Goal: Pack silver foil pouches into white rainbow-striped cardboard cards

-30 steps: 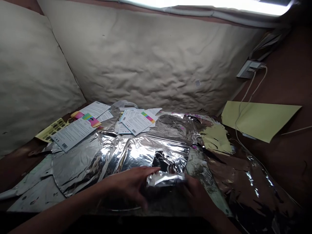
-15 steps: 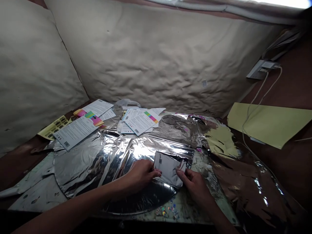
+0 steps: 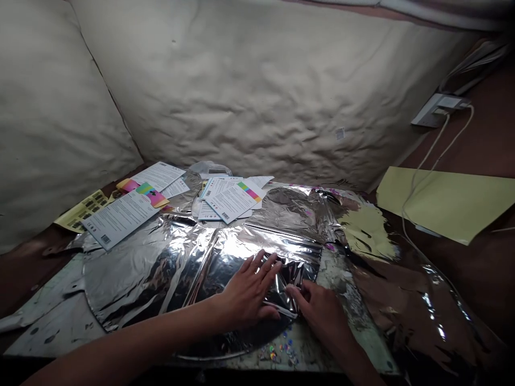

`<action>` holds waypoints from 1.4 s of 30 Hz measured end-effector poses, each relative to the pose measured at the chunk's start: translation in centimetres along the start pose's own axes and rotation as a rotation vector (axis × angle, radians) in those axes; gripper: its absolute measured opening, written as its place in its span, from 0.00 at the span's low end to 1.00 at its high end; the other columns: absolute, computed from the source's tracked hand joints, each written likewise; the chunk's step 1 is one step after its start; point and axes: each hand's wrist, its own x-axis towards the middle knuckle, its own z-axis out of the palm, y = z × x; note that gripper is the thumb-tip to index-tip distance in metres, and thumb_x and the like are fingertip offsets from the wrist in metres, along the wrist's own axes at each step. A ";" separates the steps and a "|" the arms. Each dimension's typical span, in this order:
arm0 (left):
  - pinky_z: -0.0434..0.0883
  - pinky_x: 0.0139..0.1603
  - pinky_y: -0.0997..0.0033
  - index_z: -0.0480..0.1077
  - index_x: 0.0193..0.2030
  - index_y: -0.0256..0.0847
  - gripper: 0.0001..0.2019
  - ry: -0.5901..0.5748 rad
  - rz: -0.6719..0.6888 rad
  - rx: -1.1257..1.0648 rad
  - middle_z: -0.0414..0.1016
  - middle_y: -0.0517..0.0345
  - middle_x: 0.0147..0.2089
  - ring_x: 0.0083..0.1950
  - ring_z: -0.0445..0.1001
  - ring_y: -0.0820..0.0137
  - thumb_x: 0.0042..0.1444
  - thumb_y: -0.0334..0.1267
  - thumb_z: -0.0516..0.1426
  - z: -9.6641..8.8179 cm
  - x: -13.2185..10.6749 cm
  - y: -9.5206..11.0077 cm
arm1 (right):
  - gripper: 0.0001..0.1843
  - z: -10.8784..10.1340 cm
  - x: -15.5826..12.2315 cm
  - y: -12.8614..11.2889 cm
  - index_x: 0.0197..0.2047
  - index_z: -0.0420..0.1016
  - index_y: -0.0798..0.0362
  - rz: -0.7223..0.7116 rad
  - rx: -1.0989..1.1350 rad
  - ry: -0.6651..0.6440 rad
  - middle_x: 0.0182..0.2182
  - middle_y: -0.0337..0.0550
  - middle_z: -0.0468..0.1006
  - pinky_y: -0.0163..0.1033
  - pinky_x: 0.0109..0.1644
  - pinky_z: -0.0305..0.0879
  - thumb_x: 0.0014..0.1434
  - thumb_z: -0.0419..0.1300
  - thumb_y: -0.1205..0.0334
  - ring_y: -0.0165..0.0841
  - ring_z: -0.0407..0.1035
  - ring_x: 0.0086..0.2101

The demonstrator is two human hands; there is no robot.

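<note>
A large flat silver foil balloon (image 3: 132,281), with a rounded edge and small tabs at its left, lies over the table top. My left hand (image 3: 249,292) presses on its right part, palm down and fingers spread. Just right of it, my right hand (image 3: 317,305) has its thumb and curled fingers closed on a crumpled fold of the foil near the balloon's right edge. Between both hands the foil is creased and shiny, and a thin pale strip (image 3: 281,310) shows there. The right fingertips are partly hidden.
Printed cards (image 3: 233,199) lie at the back on the foil, and more cards (image 3: 124,217) at the left. Small shiny confetti (image 3: 277,351) sits at the front edge. A yellow sheet (image 3: 446,201), white cables (image 3: 414,187) and a power strip (image 3: 438,110) are on the right.
The small folded flap between my hands, pale and upturned before, now lies down as shiny foil. My left hand has gone from a pinch to flat with spread fingers; the right stays close by.
</note>
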 end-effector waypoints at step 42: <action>0.73 0.48 0.65 0.69 0.55 0.40 0.19 0.419 -0.066 -0.924 0.75 0.50 0.45 0.45 0.75 0.66 0.57 0.36 0.60 -3.0 0.1 -0.6 | 0.15 -1.5 -0.3 2.0 0.50 0.77 0.49 -0.430 0.584 0.302 0.42 0.48 0.80 0.44 0.46 0.74 0.60 0.63 0.56 0.40 0.76 0.42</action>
